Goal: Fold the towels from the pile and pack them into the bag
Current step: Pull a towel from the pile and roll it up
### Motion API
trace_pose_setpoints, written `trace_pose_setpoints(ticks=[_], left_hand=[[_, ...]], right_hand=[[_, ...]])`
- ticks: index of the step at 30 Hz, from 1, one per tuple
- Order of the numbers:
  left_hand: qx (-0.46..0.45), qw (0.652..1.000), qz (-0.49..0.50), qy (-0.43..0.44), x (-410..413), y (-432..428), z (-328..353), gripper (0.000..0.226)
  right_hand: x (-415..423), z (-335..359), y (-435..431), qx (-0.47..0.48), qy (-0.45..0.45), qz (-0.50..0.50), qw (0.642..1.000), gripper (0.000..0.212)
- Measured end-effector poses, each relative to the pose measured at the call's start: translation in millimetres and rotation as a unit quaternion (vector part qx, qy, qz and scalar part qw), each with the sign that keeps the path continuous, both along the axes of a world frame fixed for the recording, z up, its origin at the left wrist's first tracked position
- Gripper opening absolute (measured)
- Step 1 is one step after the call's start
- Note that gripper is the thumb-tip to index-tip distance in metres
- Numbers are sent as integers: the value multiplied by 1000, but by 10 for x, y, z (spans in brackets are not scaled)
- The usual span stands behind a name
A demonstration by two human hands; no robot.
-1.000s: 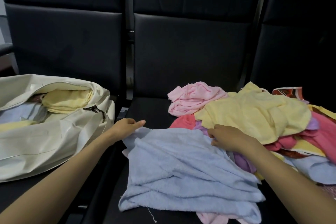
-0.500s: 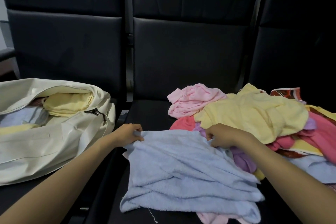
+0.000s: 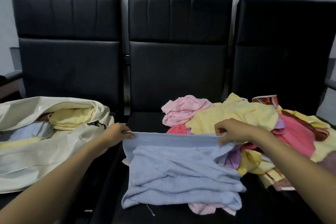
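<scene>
A light blue towel (image 3: 181,172) hangs rumpled over the middle black seat, its far edge lifted and stretched flat. My left hand (image 3: 118,133) pinches the far left corner. My right hand (image 3: 231,132) pinches the far right corner. A pile of towels (image 3: 254,120) in yellow, pink, purple and patterned cloth lies on the right, behind and beside my right hand. The cream bag (image 3: 45,154) lies open on the left seat with folded yellow and pale blue towels inside.
Three black padded seat backs (image 3: 180,60) stand behind the work area, a grey wall above them. A pink towel (image 3: 205,209) sticks out under the blue one's near edge. A black zipper pull (image 3: 95,123) hangs at the bag's mouth.
Both hands have closed on the blue towel's far corners and raised that edge, pulling it taut. My view has tilted up, showing the seat tops and the wall.
</scene>
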State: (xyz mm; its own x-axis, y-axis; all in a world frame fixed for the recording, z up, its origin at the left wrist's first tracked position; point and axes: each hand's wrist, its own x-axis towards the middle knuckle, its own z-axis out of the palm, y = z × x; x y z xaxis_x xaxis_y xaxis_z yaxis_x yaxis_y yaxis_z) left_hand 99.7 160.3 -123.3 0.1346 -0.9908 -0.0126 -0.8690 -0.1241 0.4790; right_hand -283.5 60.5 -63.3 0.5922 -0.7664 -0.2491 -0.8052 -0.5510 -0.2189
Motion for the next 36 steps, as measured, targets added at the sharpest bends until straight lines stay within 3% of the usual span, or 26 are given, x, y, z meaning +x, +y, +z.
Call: trace_pose_setpoints(ticks=[7, 10, 14, 20, 23, 27, 28, 31, 32, 36], left_hand=[[-13, 1000, -24, -6, -41, 375, 455, 26], [-82, 997, -1, -4, -147, 505, 723, 20], [-175, 982, 68, 6, -257, 649, 1090, 13], [-326, 943, 66, 20, -503, 969, 1750, 10], [-378, 924, 55, 10, -580, 1077, 2082, 12], [-469, 879, 63, 56, -701, 1214, 2371, 11], [-462, 883, 60, 63, -714, 1232, 2385, 10], [-375, 923, 53, 61, -713, 1269, 2303, 9], [-372, 924, 60, 62, -701, 1282, 2272, 10], [-429, 892, 84, 119, -726, 1321, 2269, 10]], right_hand=[[-239, 312, 361, -48, -11, 12, 999, 22], [-298, 545, 520, -118, 0, 24, 993, 19], [-397, 861, 683, -178, -93, -27, 979, 24], [-601, 1385, 1005, -223, -247, -86, 939, 19], [-685, 1632, 1129, -290, -289, -106, 906, 19], [-724, 1878, 1297, -420, -406, -110, 804, 12], [-729, 1894, 1318, -423, -417, -112, 797, 11], [-729, 1823, 1328, -362, -297, -123, 875, 10], [-734, 1784, 1328, -354, -275, -125, 885, 11], [-751, 1858, 1448, -420, -367, -123, 821, 16]])
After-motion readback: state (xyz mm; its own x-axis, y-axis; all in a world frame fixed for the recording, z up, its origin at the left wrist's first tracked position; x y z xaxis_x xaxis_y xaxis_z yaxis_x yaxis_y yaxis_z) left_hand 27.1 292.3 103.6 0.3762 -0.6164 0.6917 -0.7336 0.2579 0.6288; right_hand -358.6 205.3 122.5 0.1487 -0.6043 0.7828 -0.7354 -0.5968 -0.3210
